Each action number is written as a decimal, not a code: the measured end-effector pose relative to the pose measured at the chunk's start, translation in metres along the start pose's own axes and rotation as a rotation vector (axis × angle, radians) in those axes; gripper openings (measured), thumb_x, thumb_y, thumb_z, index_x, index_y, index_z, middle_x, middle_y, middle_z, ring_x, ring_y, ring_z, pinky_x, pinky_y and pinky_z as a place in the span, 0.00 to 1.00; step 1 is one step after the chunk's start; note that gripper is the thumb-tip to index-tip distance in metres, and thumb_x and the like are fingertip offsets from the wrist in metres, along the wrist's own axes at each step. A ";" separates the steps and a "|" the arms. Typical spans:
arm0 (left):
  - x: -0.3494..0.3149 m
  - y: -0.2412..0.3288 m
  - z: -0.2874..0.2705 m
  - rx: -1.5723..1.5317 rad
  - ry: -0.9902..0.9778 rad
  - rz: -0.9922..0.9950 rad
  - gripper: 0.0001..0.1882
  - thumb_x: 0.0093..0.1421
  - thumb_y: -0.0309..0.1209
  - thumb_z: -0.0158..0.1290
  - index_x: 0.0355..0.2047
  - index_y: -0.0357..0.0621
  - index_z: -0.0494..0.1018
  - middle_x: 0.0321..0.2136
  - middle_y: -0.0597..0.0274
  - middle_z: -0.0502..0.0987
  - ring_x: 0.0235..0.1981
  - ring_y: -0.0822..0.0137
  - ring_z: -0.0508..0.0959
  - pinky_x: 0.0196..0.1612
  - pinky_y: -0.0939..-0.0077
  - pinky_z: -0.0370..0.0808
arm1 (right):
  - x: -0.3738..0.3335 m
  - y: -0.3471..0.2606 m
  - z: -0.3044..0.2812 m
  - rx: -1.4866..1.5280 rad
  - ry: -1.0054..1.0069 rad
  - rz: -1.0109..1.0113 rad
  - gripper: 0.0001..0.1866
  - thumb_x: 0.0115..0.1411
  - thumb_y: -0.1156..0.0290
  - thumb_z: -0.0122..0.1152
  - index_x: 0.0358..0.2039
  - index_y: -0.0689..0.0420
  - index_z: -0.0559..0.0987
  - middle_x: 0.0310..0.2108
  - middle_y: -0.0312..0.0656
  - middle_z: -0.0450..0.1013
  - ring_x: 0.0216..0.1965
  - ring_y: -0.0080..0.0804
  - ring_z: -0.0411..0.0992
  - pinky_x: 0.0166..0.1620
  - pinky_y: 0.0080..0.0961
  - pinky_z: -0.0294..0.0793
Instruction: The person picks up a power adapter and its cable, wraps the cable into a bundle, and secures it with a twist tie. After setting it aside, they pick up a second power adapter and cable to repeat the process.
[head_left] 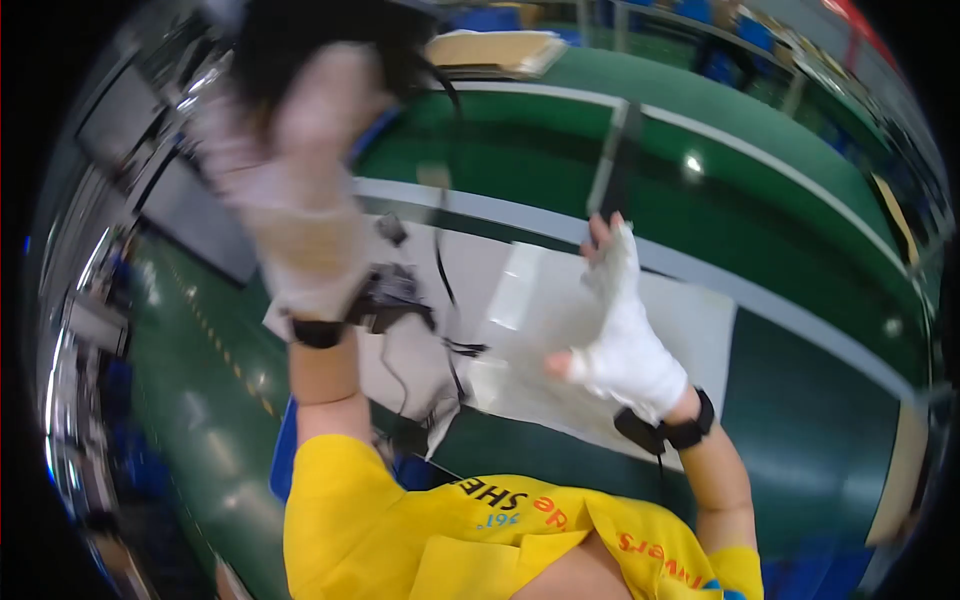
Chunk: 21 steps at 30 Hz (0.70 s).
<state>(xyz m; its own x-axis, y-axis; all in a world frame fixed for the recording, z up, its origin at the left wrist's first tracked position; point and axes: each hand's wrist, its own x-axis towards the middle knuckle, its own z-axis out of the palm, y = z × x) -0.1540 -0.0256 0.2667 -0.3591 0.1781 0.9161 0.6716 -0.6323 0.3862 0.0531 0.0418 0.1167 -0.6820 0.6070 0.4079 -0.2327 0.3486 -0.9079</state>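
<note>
Black object (300, 30), blurred, at eleven o'clock, with the gloved left hand (305, 190) overlapping it from ten o'clock; blur leaves the closure of that grip impossible to tell. The gloved right hand (632, 345), between three and four o'clock, is spread wide, fingertips at the near end of a dark flat bar (624, 160); contact is unclear. White sheet (700, 325) lies below this hand.

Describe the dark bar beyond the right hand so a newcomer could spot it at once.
Find the green belt between two pale rails. Just beyond the gloved right hand, a long bar reaches across it, dark with a pale left edge. It is straight and broad, unlike the thin black cable to its left.
</note>
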 end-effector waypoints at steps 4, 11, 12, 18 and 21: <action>-0.026 0.025 0.000 -0.211 -0.142 -0.095 0.23 0.54 0.24 0.58 0.52 0.45 0.70 0.43 0.63 0.76 0.43 0.72 0.75 0.42 0.77 0.75 | -0.025 -0.024 0.044 0.692 -0.438 0.292 0.75 0.39 0.35 0.70 0.67 0.55 0.25 0.67 0.57 0.45 0.67 0.49 0.48 0.66 0.43 0.49; -0.032 0.018 0.007 -0.717 -0.153 -0.740 0.27 0.64 0.53 0.45 0.52 0.44 0.67 0.43 0.54 0.76 0.35 0.68 0.76 0.26 0.78 0.75 | -0.067 -0.015 0.071 0.675 -0.674 0.525 0.61 0.50 0.53 0.73 0.69 0.53 0.38 0.59 0.50 0.60 0.57 0.38 0.62 0.61 0.34 0.59; -0.034 0.017 0.011 -0.729 -0.236 -0.871 0.29 0.65 0.56 0.41 0.50 0.43 0.66 0.42 0.53 0.76 0.28 0.70 0.77 0.21 0.80 0.72 | -0.068 -0.016 0.067 0.674 -0.665 0.534 0.61 0.50 0.53 0.73 0.69 0.53 0.38 0.59 0.50 0.60 0.57 0.38 0.62 0.61 0.34 0.59; -0.050 -0.006 0.025 -0.183 -0.117 -0.244 0.24 0.71 0.35 0.40 0.63 0.56 0.46 0.35 0.60 0.72 0.28 0.73 0.75 0.29 0.83 0.71 | -0.076 -0.019 0.037 0.363 -0.749 0.586 0.28 0.54 0.69 0.69 0.55 0.58 0.72 0.43 0.39 0.73 0.44 0.27 0.70 0.50 0.23 0.68; -0.061 -0.024 0.035 -0.021 0.004 0.067 0.28 0.67 0.34 0.48 0.64 0.52 0.51 0.36 0.62 0.71 0.32 0.74 0.73 0.33 0.83 0.70 | -0.094 -0.008 0.008 0.276 -0.461 0.374 0.22 0.54 0.52 0.67 0.32 0.60 0.75 0.30 0.40 0.70 0.34 0.33 0.69 0.39 0.27 0.69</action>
<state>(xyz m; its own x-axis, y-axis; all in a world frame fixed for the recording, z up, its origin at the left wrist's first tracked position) -0.1254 0.0053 0.2048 -0.3169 0.1317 0.9393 0.6807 -0.6580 0.3219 0.1137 -0.0237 0.0853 -0.9645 0.2623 0.0319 -0.0493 -0.0602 -0.9970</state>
